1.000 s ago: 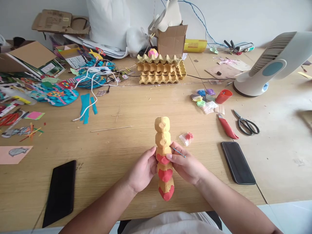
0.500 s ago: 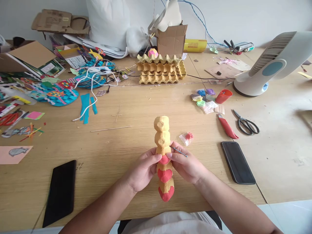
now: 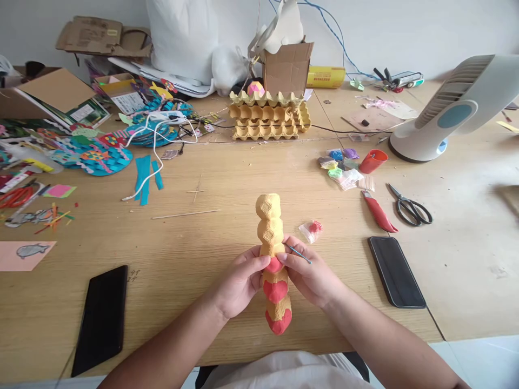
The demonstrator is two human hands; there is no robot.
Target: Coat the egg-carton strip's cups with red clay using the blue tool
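A strip of yellow egg carton (image 3: 269,229) with several bumps points away from me between my hands. Red clay (image 3: 275,292) covers part of the bumps at its near end. My left hand (image 3: 243,278) grips the strip's left side, thumb on the red patch of a middle bump. From the right, my right hand (image 3: 310,273) also grips it, its thumb pressing the same patch. A thin blue stick (image 3: 299,253) is tucked between my right thumb and fingers. Just beyond lies an open plastic bag with red clay (image 3: 311,230).
Right of my hands lie a phone (image 3: 396,272), a red-handled knife (image 3: 379,212), scissors (image 3: 409,204) and a red cup (image 3: 373,160) near clay packets. A dark tablet (image 3: 100,320) lies at left. Egg cartons (image 3: 265,128) and a white fan (image 3: 441,113) stand farther back.
The near end of the egg carton strip has swung slightly to the right. Both hands keep nearly the same grip, thumbs on the red patch.
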